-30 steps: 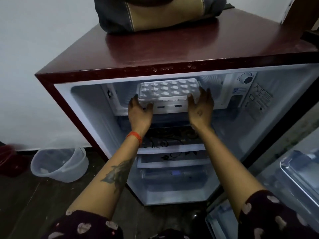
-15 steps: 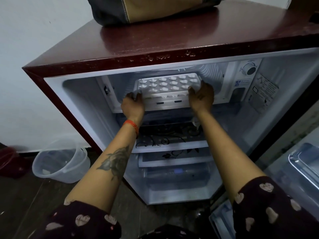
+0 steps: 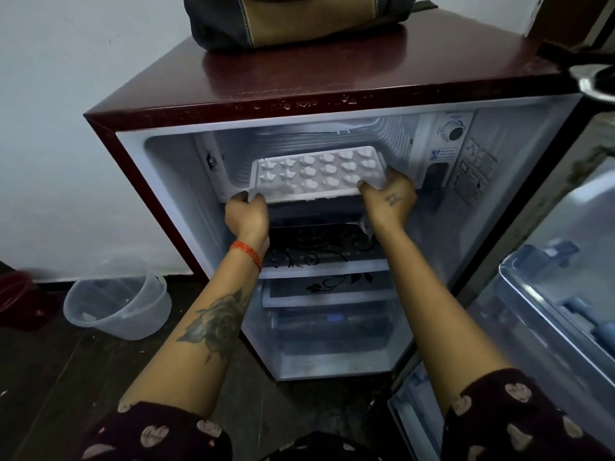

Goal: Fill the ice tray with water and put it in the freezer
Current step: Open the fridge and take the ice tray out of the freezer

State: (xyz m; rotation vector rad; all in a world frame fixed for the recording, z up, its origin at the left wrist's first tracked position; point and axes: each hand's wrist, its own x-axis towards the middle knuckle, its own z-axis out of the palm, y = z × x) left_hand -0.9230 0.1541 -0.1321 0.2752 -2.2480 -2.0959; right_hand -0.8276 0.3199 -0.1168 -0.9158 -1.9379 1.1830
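Both hands, left hand (image 3: 247,212) and right hand (image 3: 390,196), now grip the white ice tray (image 3: 316,174) by its ends, tilted from level moments ago at the freezer compartment (image 3: 392,134) mouth; spilling looks likely.

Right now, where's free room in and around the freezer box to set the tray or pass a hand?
Bare freezer compartment floor lies behind the ice tray; a gap runs along its left wall. The mouth is crowded: left hand and right hand grip the tray's near corners. Free fridge top sits right of the bag.

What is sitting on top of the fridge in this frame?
A dark bag with a tan panel rests on the fridge's maroon top. Its upper part is cut off by the frame; a metal object shows at right.
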